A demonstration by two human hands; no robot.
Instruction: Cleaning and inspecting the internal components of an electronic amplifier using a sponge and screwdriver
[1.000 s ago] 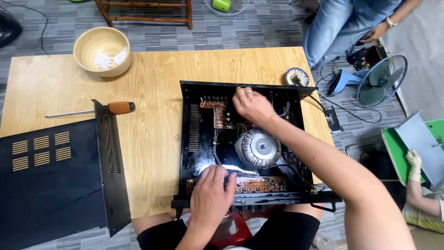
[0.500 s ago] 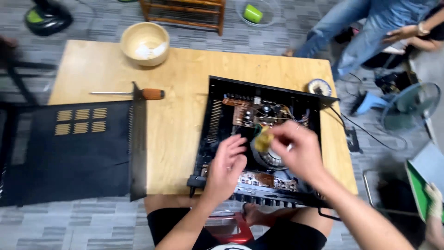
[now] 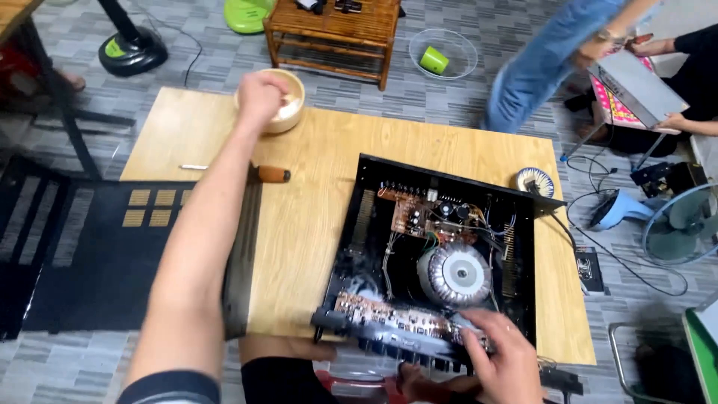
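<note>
Your left hand [image 3: 262, 96] reaches to the upper left of the frame and hovers over the round pale wooden bowl [image 3: 288, 112] at the far edge of the light wooden table [image 3: 321, 187]. Its fingers are curled into a loose fist, and whether they pinch anything cannot be told. Your right hand [image 3: 508, 359] rests at the bottom right of the frame, fingers spread and bent on the front edge of the open black metal amplifier chassis [image 3: 441, 262], pressing it rather than clasping it. Inside the chassis, the round silver toroidal transformer [image 3: 454, 273] sits just above that hand. A screwdriver with an orange-brown wooden handle [image 3: 269, 174] lies on the table under your left forearm, beside the black vented metal cover [image 3: 112, 247] at the left.
</note>
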